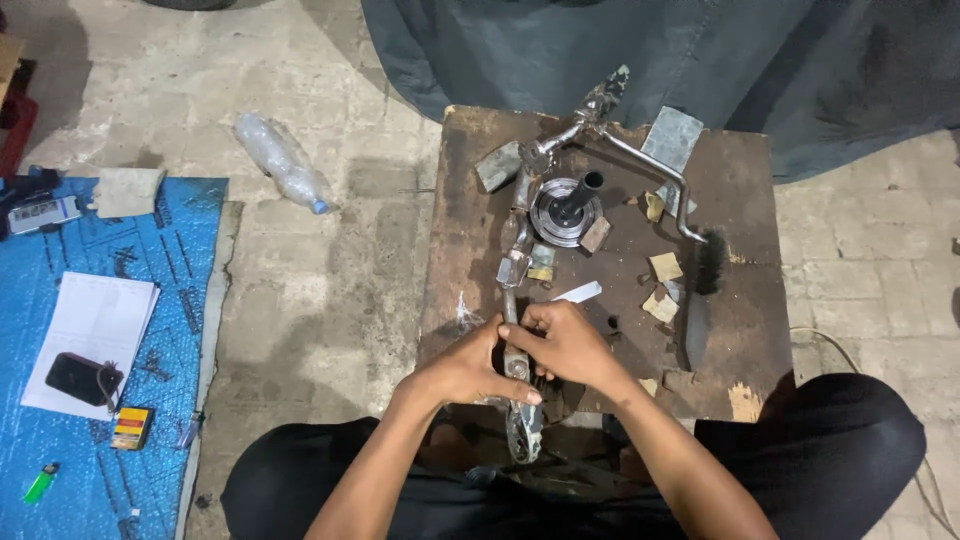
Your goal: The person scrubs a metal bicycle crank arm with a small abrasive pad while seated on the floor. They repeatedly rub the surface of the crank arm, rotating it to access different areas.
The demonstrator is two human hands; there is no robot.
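A long metal assembly of welded rods and fittings [520,230] lies along a worn brown work board [740,330], reaching from its far edge to its near edge. My left hand [470,370] and my right hand [570,345] both grip the near part of this assembly, fingers wrapped around a small fitting on it. A round metal disc with a dark tube standing in it [568,210] sits beside the assembly's middle. A thin bent rod [660,175] branches off to the right from its far end.
Small metal plates and scraps [664,268], a wire brush [710,262] and a grey square plate [672,138] lie on the board. A crushed plastic bottle [282,162] rests on the concrete floor. A blue mat [60,440] at left holds papers, a phone, a lighter.
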